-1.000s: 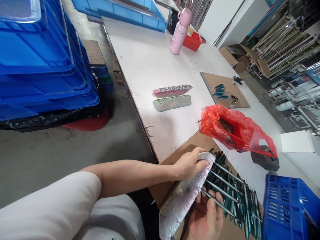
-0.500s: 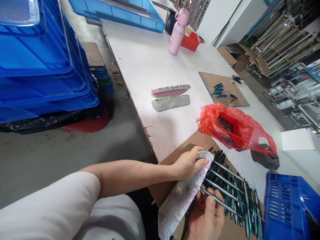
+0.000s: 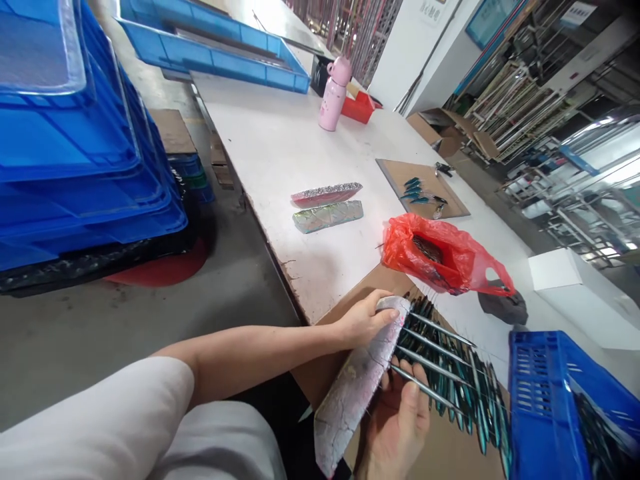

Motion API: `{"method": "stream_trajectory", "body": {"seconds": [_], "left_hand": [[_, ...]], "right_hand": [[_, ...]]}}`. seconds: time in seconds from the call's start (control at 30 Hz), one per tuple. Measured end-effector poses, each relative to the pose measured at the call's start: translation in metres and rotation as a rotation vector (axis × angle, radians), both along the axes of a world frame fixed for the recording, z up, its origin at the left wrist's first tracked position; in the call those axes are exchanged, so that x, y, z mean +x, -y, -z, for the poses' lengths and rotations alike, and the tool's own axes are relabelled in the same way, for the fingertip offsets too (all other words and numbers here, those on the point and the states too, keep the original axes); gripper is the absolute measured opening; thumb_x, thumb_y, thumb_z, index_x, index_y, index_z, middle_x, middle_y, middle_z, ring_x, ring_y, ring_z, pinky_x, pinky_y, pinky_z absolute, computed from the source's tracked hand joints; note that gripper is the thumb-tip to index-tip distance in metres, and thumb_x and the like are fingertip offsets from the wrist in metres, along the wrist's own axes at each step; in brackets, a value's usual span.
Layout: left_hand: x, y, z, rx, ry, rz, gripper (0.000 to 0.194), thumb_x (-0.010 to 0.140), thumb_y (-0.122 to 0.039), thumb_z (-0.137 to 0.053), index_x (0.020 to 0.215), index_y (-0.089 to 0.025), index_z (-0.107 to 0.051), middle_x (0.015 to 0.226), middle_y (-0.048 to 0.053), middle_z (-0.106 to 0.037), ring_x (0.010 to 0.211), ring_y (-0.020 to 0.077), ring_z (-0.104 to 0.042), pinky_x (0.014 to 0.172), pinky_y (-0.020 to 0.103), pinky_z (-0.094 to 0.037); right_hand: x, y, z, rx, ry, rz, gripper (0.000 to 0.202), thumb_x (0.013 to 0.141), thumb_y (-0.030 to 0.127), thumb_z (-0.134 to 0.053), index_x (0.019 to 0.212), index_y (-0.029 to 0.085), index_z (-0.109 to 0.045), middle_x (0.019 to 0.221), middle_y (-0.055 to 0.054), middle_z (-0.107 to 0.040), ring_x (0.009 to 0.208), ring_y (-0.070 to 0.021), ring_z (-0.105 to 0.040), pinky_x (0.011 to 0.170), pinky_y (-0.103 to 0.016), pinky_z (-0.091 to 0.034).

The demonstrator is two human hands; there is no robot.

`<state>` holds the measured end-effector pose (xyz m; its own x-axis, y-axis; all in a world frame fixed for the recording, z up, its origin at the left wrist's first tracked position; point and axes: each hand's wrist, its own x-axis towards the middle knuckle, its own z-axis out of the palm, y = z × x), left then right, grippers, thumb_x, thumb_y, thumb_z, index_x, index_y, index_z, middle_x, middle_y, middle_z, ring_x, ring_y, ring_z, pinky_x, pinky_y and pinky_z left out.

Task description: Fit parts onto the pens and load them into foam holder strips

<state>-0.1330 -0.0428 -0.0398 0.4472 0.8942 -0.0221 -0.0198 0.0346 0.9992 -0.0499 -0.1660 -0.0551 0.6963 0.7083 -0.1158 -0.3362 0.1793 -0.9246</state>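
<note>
My left hand grips the upper end of a long silvery, cracked-looking foil-covered block, thumb on its face. Several slim grey rods stick out of the block's right side. Around the lowest of these rods, close to the block, are the fingers and thumb of my right hand. Beneath the rods, many dark teal slender pieces with thin wires lie in a row on brown cardboard.
A red plastic bag and two foil-wrapped blocks lie on the white table. Behind are a pink bottle and a board with teal pieces. Blue crates stand left and right.
The camera view has shifted, so the table items appear further left and mostly lower. Both hands keep their hold on the block and the lowest rod.
</note>
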Motion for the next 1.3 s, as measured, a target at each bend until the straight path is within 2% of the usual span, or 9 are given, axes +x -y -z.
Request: {"method": "stream_trajectory", "body": {"seconds": [0.23,0.47,0.67,1.07,1.3], "left_hand": [[0.0032,-0.0001,0.0038,0.016,-0.014,-0.020,0.043,0.083,-0.039,-0.043,0.120,-0.018,-0.042,0.108,0.006,-0.057,0.097,0.0180,-0.054,0.085,0.031,-0.042],[0.0026,0.0012,0.0008,0.013,-0.012,-0.043,0.041,0.082,-0.037,-0.044,0.119,-0.019,-0.044,0.108,0.004,-0.058,0.096,0.0172,-0.054,0.089,0.030,-0.040],[0.0039,0.0016,0.0031,0.015,-0.005,-0.041,0.041,0.083,-0.036,-0.043,0.119,-0.017,-0.044,0.107,0.006,-0.058,0.095,0.0175,-0.054,0.085,0.030,-0.042],[0.0043,0.0005,0.0040,-0.012,0.018,-0.011,0.042,0.083,-0.037,-0.043,0.119,-0.017,-0.043,0.104,0.006,-0.057,0.092,0.0175,-0.054,0.082,0.030,-0.043],[0.0027,0.0002,0.0030,-0.002,0.011,-0.001,0.042,0.083,-0.037,-0.043,0.119,-0.017,-0.043,0.103,0.005,-0.058,0.091,0.0174,-0.054,0.082,0.030,-0.043]], "right_hand": [[0.0058,0.0012,0.0060,-0.047,-0.043,0.032,0.023,0.080,0.031,-0.059,0.098,0.018,-0.058,0.085,-0.004,-0.065,0.077,-0.0150,-0.062,0.066,-0.027,-0.052],[0.0061,0.0021,0.0093,-0.034,-0.038,0.033,0.023,0.079,0.032,-0.060,0.098,0.019,-0.057,0.086,-0.003,-0.064,0.078,-0.0150,-0.062,0.067,-0.027,-0.051],[0.0071,0.0003,0.0074,-0.081,0.025,0.038,0.024,0.078,0.033,-0.061,0.096,0.018,-0.058,0.085,-0.002,-0.064,0.075,-0.0151,-0.062,0.066,-0.028,-0.052],[0.0050,-0.0014,0.0056,-0.022,-0.040,0.008,0.020,0.080,0.033,-0.058,0.096,0.022,-0.058,0.085,-0.002,-0.064,0.073,-0.0142,-0.060,0.061,-0.028,-0.050],[0.0049,0.0005,0.0055,-0.005,-0.071,0.006,0.016,0.081,0.030,-0.057,0.093,0.020,-0.059,0.085,-0.003,-0.066,0.077,-0.0149,-0.062,0.067,-0.029,-0.051]]}}
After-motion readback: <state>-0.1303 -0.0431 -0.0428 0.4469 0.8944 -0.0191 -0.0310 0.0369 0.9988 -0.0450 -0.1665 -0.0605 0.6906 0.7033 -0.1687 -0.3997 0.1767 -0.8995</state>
